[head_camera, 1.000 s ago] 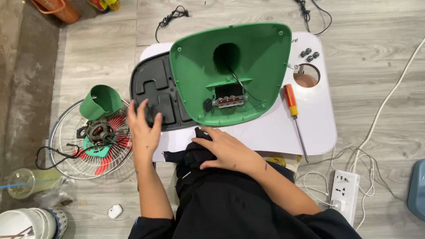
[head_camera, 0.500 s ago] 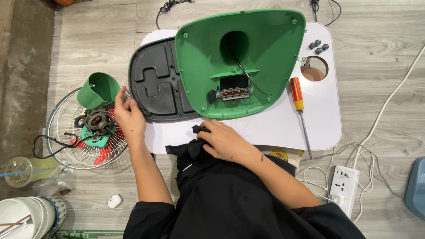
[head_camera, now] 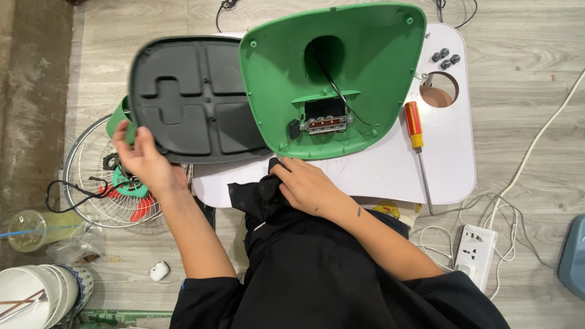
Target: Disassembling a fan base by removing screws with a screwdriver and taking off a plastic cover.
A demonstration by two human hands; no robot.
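Observation:
My left hand (head_camera: 145,159) grips the lower left edge of a dark grey plastic base plate (head_camera: 195,100) and holds it raised over the white table's left side. Beside it lies a green fan base shell (head_camera: 341,61), hollow side up, with a small wired circuit board (head_camera: 326,119) inside. My right hand (head_camera: 304,186) rests at the table's near edge, just below the green shell, fingers curled on black cloth (head_camera: 259,195) in my lap.
A red and yellow screwdriver (head_camera: 417,143) and several dark screws (head_camera: 445,58) lie on the white table (head_camera: 451,164) near a round hole (head_camera: 437,94). A wire fan guard (head_camera: 91,195) with motor sits on the floor left. A power strip (head_camera: 475,253), cup and bowls lie nearby.
My left hand took hold of the grey base plate and lifted it up and leftward, off the table. The right hand stayed at the table's near edge.

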